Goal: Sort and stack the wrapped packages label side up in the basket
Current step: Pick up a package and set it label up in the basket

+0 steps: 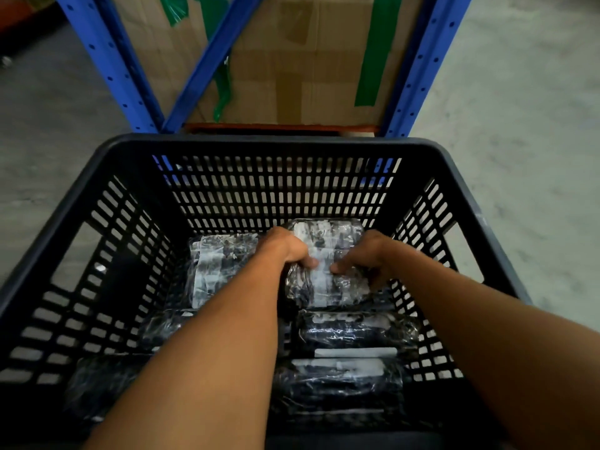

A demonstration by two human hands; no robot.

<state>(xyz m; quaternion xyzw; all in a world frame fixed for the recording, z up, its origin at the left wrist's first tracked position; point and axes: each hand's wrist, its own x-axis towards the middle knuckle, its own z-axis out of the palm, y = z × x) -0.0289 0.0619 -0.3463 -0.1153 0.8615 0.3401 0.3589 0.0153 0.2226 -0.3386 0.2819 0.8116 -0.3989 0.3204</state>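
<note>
We have both hands down inside the basket (107, 147), clamped on one package (324, 254) at its far right corner. Our left hand (285, 246) grips the package's left edge, thumb laid over the top, and our right hand (365, 253) grips the right edge, fingertips pressing on the white label. The two hands sit close together, the label showing between them. This package faces label up and rests against the basket's far wall. Just beside it, toward the basket's far left, lies a second package (219, 267), also label up, touching the held one as far as we can tell. Nearer to us along the basket's right side lie a third package (355, 336) and a fourth package (337, 384), both dark and glossy with only a narrow white strip showing. On the basket's near left a dark bundle (100, 384) lies partly hidden under our left forearm, too dim to read. Beyond the basket's far rim stands a blue rack (107, 60) with a cardboard box (308, 60) behind its posts, green tape (373, 53) stuck on the box. Grey floor (519, 125) spreads on both sides of the basket.
</note>
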